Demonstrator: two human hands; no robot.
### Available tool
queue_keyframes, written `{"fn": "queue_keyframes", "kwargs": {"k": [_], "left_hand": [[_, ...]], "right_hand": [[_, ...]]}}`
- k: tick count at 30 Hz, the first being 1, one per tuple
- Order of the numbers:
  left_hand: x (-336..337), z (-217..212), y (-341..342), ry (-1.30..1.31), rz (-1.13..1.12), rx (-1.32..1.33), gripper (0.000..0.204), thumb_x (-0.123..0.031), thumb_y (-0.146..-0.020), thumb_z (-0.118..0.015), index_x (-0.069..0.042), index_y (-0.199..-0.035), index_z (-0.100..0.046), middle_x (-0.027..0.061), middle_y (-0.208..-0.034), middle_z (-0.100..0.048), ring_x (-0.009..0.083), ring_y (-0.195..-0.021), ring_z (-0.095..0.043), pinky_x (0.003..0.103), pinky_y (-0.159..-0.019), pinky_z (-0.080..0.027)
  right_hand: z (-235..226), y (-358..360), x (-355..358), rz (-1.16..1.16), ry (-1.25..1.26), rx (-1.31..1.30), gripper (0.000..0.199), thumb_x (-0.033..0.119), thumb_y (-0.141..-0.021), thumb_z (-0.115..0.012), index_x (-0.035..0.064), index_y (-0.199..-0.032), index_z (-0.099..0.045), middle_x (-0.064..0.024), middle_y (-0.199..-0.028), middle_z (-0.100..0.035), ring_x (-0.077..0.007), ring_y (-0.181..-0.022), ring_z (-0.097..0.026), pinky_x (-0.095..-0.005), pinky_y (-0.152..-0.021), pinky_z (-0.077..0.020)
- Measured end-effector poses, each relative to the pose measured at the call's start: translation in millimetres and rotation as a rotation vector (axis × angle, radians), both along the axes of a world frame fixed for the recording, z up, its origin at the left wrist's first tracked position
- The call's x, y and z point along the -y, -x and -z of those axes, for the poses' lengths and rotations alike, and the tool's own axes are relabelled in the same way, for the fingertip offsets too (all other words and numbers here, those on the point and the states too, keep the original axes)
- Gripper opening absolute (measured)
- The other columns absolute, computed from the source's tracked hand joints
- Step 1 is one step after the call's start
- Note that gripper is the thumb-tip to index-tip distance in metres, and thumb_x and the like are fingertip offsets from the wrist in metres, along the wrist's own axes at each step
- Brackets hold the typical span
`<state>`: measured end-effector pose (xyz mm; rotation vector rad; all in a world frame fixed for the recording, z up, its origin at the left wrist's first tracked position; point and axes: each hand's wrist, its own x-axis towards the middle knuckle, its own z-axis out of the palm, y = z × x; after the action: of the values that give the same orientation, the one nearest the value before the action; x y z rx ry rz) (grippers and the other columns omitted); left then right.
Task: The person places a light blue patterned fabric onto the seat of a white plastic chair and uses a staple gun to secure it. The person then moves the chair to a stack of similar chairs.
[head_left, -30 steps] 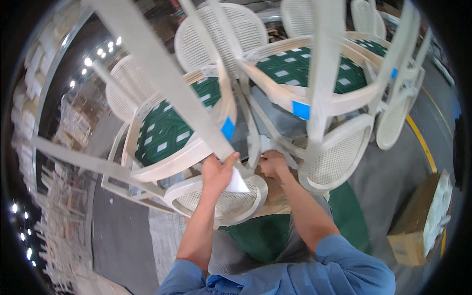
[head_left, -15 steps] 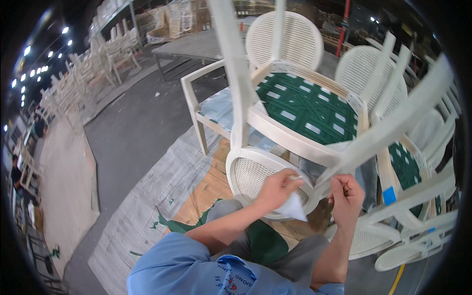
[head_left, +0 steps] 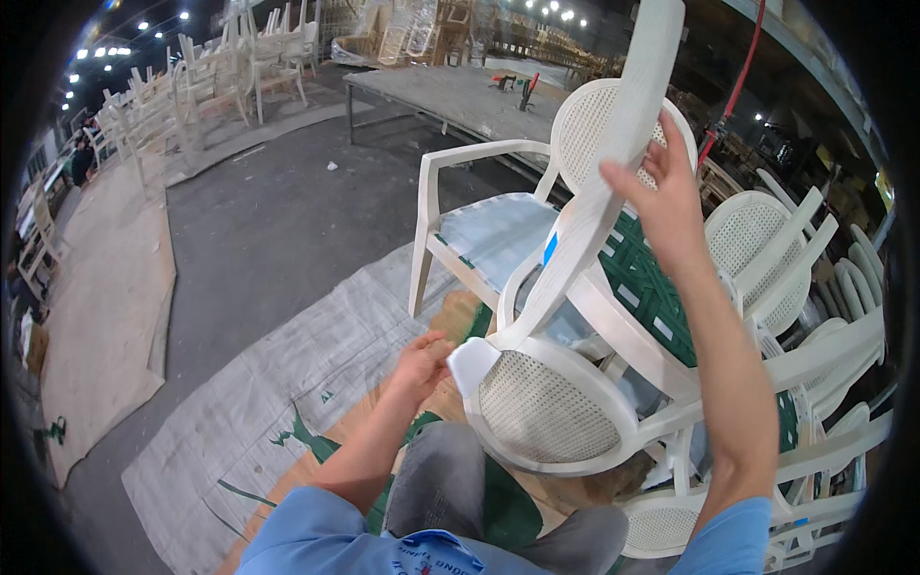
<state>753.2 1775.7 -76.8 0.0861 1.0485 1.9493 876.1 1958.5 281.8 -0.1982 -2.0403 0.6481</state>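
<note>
A white chair with an oval woven-cane back (head_left: 551, 407) is tipped over in front of my knees. One pale leg (head_left: 623, 144), marked with a blue tape patch, rises toward me. My right hand (head_left: 669, 196) is closed round this leg, thumb across its near face. At the left rim of the cane back, my left hand (head_left: 419, 367) pinches a small white sheet (head_left: 473, 363) whose far part lies against the frame. I cannot tell whether it is paper or cloth. Green webbing (head_left: 652, 283) crosses the chair's seat, partly hidden by my right hand and the leg.
An armchair (head_left: 498, 230) with a pale covered seat stands just beyond. More white chairs (head_left: 767, 249) crowd the right side. A grey worktable (head_left: 450, 96) stands at the back. Green strips (head_left: 307, 436) lie on the floor sheet (head_left: 220, 450) at left.
My right hand has moved up and now grips the leg. My left hand has moved left with the white sheet to the back's rim. The chair has turned, and my view has shifted.
</note>
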Motion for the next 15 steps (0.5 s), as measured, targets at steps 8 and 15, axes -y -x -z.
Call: {"fn": "queue_keyframes", "kwargs": {"k": [8,15], "left_hand": [[-83,-8,-77,0.077,-0.126,0.357,0.026,-0.023,-0.096,-0.058,-0.012,-0.115,-0.045,0.0052,-0.095,-0.049,0.0233,-0.076,-0.058,0.039,-0.071,-0.056],[-71,146,-72,0.537,-0.230,0.019,0.032,-0.004,-0.081,-0.051,-0.001,-0.113,-0.053,0.0107,-0.097,-0.058,0.0224,-0.090,-0.059,0.037,-0.065,-0.050]], "right_hand": [[-10,49,-1,-0.100,0.199,-0.036,0.057,0.018,-0.078,-0.079,-0.0051,-0.122,-0.052,-0.0084,-0.088,-0.064,-0.0152,-0.068,-0.062,-0.0288,-0.065,-0.0514],[-17,53,25,-0.183,0.159,-0.143,0.023,0.014,-0.079,-0.072,-0.0028,-0.093,-0.065,-0.0092,-0.076,-0.065,-0.0174,-0.066,-0.062,-0.0324,-0.060,-0.0504]]}}
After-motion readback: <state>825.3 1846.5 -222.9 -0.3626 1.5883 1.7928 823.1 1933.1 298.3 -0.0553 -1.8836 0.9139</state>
